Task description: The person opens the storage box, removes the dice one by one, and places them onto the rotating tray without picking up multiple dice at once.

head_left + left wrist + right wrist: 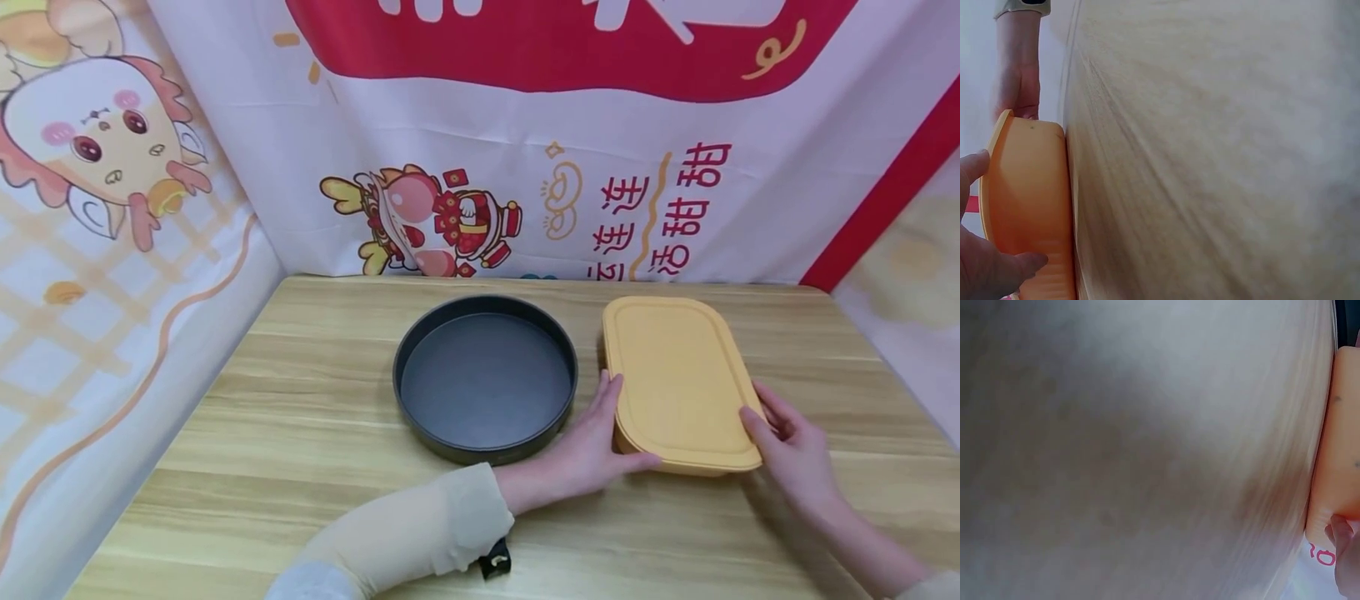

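Note:
A yellow rectangular storage box with its lid on sits on the wooden table, right of the middle. My left hand grips its near left corner, thumb along the front side and fingers at the left edge. At the right side my right hand holds it, with the thumb at the lid's rim and the fingers partly hidden behind the side. In the left wrist view the box rests with its base on the tabletop. The right wrist view shows only part of the box and of the right hand.
Close to the left of the box stands a round dark pan. A black piece sticks out below my left sleeve; whether it joins the pan is hidden. A printed cloth hangs behind the wooden table.

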